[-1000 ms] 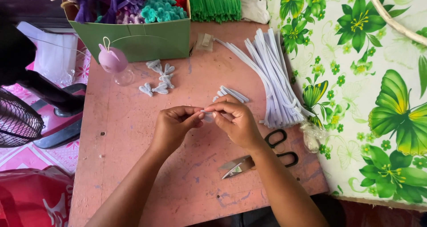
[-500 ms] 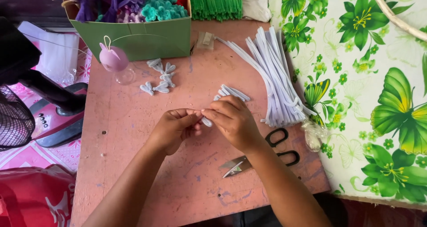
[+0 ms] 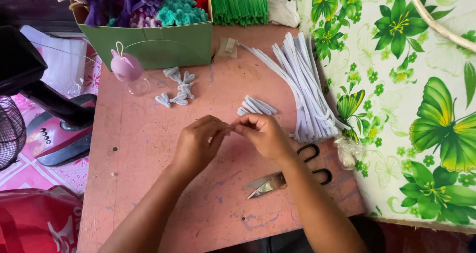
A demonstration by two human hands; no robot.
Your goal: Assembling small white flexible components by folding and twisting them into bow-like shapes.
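As before, both hands (image 3: pixel 233 139) pinched together

Landmark: pink table (image 3: pixel 148 149)
Left hand (image 3: pixel 198 145): mid-table, fingertips meeting right hand (image 3: pixel 265 134)
Short white stems (image 3: pixel 258 106): just beyond hands
Long white stems (image 3: pixel 307 89): right part
Scissors (image 3: pixel 287 176): near edge
Green box (image 3: pixel 158 44): far edge

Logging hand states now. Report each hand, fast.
Left hand: fingers pinched shut on a small white piece.
Right hand: fingers pinched shut on the same small white piece.
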